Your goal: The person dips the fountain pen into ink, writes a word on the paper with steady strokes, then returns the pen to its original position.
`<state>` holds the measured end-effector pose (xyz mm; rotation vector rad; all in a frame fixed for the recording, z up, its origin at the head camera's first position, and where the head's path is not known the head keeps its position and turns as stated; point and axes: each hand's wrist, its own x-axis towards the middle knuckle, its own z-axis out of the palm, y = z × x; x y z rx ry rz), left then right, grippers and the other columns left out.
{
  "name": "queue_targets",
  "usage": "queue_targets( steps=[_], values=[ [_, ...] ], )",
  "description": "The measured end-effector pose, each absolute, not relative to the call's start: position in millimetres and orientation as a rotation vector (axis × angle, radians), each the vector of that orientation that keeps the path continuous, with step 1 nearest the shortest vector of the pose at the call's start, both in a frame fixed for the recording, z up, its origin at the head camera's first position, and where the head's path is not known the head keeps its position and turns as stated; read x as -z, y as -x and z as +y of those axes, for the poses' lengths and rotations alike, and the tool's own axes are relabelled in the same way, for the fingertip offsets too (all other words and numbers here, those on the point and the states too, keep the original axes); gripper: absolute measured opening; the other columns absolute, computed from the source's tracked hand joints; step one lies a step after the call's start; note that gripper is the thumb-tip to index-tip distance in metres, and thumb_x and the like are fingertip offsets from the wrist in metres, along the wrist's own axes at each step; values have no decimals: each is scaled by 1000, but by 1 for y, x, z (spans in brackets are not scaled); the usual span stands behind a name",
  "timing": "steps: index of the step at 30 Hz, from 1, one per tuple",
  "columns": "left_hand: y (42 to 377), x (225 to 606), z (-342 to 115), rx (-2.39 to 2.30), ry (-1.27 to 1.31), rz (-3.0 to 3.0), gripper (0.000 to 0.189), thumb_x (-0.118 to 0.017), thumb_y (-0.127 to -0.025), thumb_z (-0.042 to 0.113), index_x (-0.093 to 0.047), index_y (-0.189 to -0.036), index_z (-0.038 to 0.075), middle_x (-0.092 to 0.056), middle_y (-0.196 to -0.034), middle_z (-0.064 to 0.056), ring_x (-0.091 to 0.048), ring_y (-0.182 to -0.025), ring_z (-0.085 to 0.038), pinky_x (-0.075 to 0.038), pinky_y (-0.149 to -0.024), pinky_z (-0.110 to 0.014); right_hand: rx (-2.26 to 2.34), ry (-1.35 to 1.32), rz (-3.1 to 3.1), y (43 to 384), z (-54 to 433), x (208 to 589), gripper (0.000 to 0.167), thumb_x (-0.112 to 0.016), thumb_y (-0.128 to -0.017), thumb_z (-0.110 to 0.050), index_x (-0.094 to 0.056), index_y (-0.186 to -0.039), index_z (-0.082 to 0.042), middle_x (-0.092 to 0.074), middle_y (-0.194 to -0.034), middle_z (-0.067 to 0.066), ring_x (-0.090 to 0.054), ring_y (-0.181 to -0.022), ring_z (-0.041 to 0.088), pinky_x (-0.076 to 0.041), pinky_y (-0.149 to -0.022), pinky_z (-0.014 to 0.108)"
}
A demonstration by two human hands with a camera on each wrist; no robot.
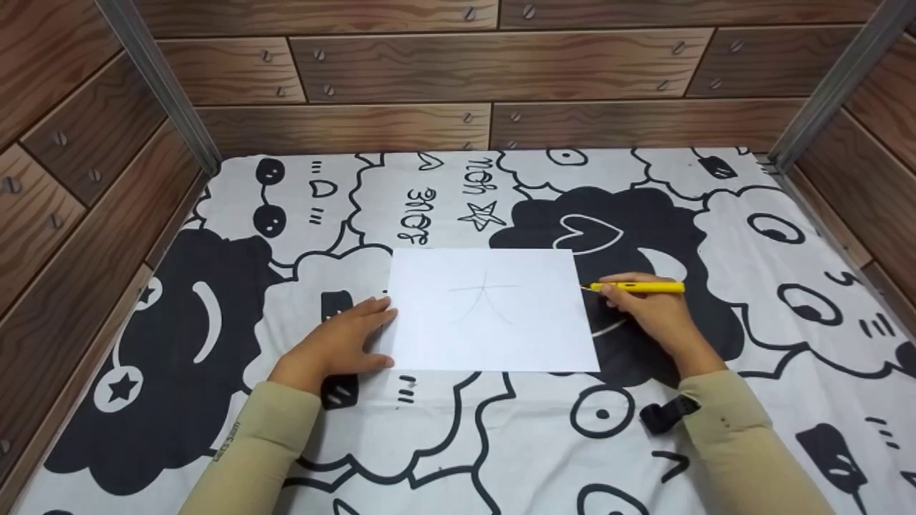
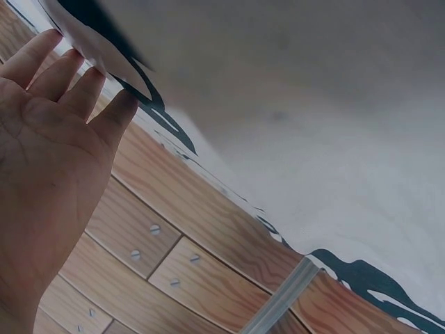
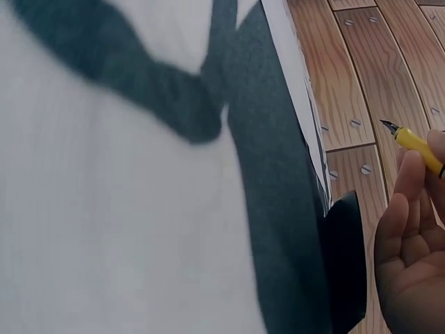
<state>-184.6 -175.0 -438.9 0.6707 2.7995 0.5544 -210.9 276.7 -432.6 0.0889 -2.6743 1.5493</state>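
Note:
A white sheet of paper (image 1: 422, 343) lies flat in the middle of the head view, bearing thin strokes (image 1: 484, 289): one horizontal line crossed by a vertical one that splits into two legs. At the sheet's left edge rests my left hand (image 1: 340, 342), fingers and thumb extended; its palm side (image 2: 59, 149) shows in the left wrist view. My right hand (image 1: 657, 315) pinches a yellow fountain pen (image 1: 650, 287) just beyond the right edge, its tip pointing left toward the paper. In the right wrist view the pen's dark nib (image 3: 389, 126) is bare, with nothing touching it.
A white cloth (image 1: 401, 443) with black cartoon faces covers the table. Wood-print panels (image 1: 494, 68) stand behind and at both sides, with grey metal posts (image 1: 168, 89) at the back corners. A black strap piece (image 1: 669, 415) sits at my right cuff.

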Motion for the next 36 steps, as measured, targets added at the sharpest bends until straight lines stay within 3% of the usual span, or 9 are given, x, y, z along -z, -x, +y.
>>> queue_targets(
  steps=[14, 27, 36],
  values=[
    [184, 439, -176, -558, -677, 2793, 73, -75, -81, 35, -46, -142, 7, -34, -151, -10, -28, -138, -31, -27, -110, -47, -1665, -81, -2535, 207, 298, 433, 41, -73, -85, -31, -69, -109, 2, -69, -81, -4, -64, -72, 6, -52, -65, 16],
    [184, 438, -176, -562, -684, 2791, 73, -75, -81, 34, -45, -142, 7, -34, -151, -11, -27, -138, -32, -26, -110, -48, -1607, -15, -2575, 202, 318, 433, 43, -70, -87, -35, -68, -112, -1, -70, -88, -3, -63, -75, 6, -53, -68, 17],
    [184, 439, -175, -568, -693, 2797, 73, -75, -81, 34, -46, -141, 6, -35, -150, -12, -28, -138, -32, -26, -110, -47, -1607, 28, -2575, 199, 329, 432, 44, -68, -88, -36, -67, -115, -2, -69, -89, -11, -65, -77, 5, -53, -69, 16]
  ],
)
